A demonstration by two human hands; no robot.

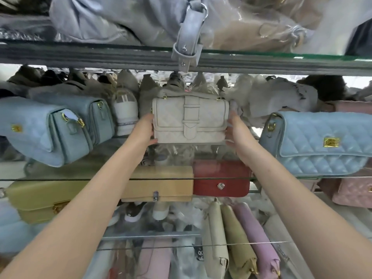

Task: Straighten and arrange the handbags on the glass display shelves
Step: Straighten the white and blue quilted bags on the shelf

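Currently, both hands hold one cream handbag (190, 117) at the centre of the middle glass shelf (50, 179). The bag is upright with its front flap facing me. My left hand (146, 130) grips the left end, thumb across the lower front corner, fingers out of sight behind. My right hand (235, 131) grips the right end, fingers running up the side, thumb at the lower corner. I cannot tell whether the base rests on the glass or hangs just above it.

Handling, as judged:
- The bag is small and quilted, with a boxy body that keeps its shape, and is probably light.
- The surface looks matt, so slip risk is low.
- Take hold at the two ends, as now. Avoid the strap folded along the top, which would let the body swing.
- Set down gently, because the shelf is glass.

Count, this shelf:
- One cream bag.
- Three light-blue quilted bags: the left front blue bag (40, 133), the left rear blue bag (98, 119) just beside it, and the right blue bag (322, 141).

Shelf below: one yellow bag (36, 200), one tan bag (161, 184) and one red bag (221, 180). The tan and red bags touch.

Lowest level: three slim bags (237, 238) standing side by side.
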